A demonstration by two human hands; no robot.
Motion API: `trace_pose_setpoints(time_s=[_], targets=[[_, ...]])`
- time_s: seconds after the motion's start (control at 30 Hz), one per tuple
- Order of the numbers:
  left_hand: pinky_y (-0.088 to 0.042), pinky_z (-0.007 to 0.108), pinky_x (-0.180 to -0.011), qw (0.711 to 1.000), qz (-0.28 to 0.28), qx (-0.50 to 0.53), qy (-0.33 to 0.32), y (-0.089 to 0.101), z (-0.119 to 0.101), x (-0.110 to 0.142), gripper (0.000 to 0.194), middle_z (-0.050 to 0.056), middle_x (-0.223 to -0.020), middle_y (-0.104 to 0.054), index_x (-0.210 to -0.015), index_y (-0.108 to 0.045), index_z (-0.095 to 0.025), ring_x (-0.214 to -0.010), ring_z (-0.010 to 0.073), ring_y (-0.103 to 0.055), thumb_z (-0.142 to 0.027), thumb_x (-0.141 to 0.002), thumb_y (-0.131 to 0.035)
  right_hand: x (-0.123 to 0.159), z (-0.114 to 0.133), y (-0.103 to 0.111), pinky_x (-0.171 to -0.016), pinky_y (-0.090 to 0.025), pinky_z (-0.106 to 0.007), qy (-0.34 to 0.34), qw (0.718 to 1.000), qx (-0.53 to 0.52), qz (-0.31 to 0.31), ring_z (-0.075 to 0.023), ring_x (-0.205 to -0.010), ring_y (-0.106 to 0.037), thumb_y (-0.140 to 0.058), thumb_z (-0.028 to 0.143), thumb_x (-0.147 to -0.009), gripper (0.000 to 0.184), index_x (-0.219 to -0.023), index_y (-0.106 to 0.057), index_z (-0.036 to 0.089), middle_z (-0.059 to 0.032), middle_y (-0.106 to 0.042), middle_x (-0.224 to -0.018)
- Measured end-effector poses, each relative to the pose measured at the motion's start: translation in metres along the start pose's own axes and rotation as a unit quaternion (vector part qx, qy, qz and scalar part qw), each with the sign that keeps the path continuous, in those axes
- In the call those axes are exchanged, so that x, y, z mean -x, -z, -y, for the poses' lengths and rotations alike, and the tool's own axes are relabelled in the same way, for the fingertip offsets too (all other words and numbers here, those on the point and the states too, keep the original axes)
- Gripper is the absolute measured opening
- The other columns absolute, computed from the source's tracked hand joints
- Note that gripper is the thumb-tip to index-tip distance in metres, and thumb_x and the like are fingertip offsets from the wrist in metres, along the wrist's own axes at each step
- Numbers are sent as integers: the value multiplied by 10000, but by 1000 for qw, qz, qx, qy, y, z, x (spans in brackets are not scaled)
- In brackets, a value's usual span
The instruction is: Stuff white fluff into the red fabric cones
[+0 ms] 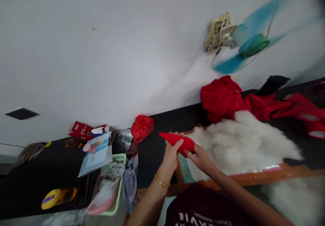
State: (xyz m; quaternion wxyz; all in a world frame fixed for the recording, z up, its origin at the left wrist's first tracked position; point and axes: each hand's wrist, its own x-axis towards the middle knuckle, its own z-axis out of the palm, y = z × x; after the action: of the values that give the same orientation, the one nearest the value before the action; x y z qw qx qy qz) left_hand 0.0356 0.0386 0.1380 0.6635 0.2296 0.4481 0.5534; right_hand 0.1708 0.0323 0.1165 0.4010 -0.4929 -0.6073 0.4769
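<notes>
A red, cone-shaped fabric piece (186, 144) with a pointed tip lies across both hands, its tip toward the left. My left hand (174, 148), below a gold bracelet at the wrist, is wrapped round its middle with the thumb on top. At the wider right end, my right hand (197, 156) grips the fabric; some of its fingers are hidden at the opening. Just right of the hands spreads a big heap of white fluffy stuffing (243, 144).
Red fabric pieces (220, 99) are piled behind the stuffing. A fan (254, 46) with blurred blue blades hangs on the wall. Leftward are a red plastic bag (142, 128), a green-rimmed basket (119, 192) and a yellow-lidded jar (58, 198). More stuffing (299, 199) lies at lower right.
</notes>
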Motion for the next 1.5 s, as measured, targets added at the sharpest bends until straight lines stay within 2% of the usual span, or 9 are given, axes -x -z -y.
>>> trace_pose_setpoints(time_s=[0.23, 0.37, 0.47, 0.6, 0.77, 1.1, 1.27, 1.4, 1.5], targets=[[-311, 445, -1177, 973, 55, -215, -64, 66, -1, 14, 839, 105, -1445, -568, -1354, -533, -209, -1372, 292, -474, -24, -536, -561, -5, -6, -15, -589, -504, -319, -88, 994, -55, 45, -199, -616, -616, -553, 427, -790, 311, -887, -700, 171, -41, -701, -725], [-450, 445, -1024, 901, -58, -422, -87, 103, -17, 32, 312, 101, -1037, -739, -1001, -704, -186, -1060, 275, -659, -122, -703, -635, -10, 0, -21, -598, -505, -315, -112, 985, -117, 53, -194, -636, -625, -581, 462, -783, 360, -954, -700, 169, -37, -718, -755], [-509, 347, -783, 857, -96, -473, -183, 98, -28, 43, 133, 39, -782, -678, -881, -706, -212, -779, 208, -643, -273, -875, -588, -10, 2, -30, -593, -496, -307, -122, 982, -134, 53, -180, -616, -611, -597, 461, -776, 366, -963, -699, 164, -32, -720, -752], [-486, 312, -815, 783, -58, -534, -313, 74, -36, 44, 227, 39, -891, -629, -1083, -722, -257, -861, 192, -601, -228, -883, -618, -9, 5, -41, -574, -484, -292, -141, 973, -167, 77, -166, -585, -597, -599, 466, -784, 326, -888, -692, 171, -17, -693, -687], [-481, 332, -858, 737, -49, -593, -321, 70, -40, 37, 251, 46, -910, -587, -1117, -727, -266, -902, 202, -585, -221, -894, -621, -8, 14, -46, -582, -482, -288, -160, 964, -192, 92, -164, -594, -599, -597, 445, -774, 291, -846, -682, 177, -13, -687, -680], [-449, 313, -784, 697, -54, -631, -336, 63, -39, 37, 147, 46, -849, -595, -920, -724, -233, -848, 198, -562, -201, -908, -581, -4, 17, -45, -607, -485, -297, -152, 969, -170, 93, -162, -614, -579, -587, 436, -764, 279, -854, -664, 184, -9, -671, -706], [-448, 304, -793, 722, 17, -642, -259, 83, -50, 57, 195, 50, -863, -629, -879, -688, -212, -860, 189, -581, -218, -940, -503, -4, 9, -45, -585, -459, -288, -163, 968, -179, 69, -161, -609, -572, -587, 432, -762, 300, -889, -665, 171, -14, -674, -721], [-463, 322, -816, 676, 155, -720, 11, 155, -41, 88, 153, 32, -774, -656, -708, -692, -213, -806, 194, -611, -194, -831, -602, -4, -4, -42, -570, -427, -278, -158, 973, -161, 39, -160, -612, -562, -584, 427, -754, 316, -887, -677, 156, -17, -676, -723], [-461, 396, -933, 731, 10, -682, 24, 197, -27, 95, 145, 79, -1003, -705, -752, -690, -201, -1006, 241, -622, -107, -747, -580, -1, -10, -44, -576, -431, -280, -156, 975, -154, 36, -163, -621, -568, -584, 419, -766, 308, -883, -690, 154, -20, -685, -724]])
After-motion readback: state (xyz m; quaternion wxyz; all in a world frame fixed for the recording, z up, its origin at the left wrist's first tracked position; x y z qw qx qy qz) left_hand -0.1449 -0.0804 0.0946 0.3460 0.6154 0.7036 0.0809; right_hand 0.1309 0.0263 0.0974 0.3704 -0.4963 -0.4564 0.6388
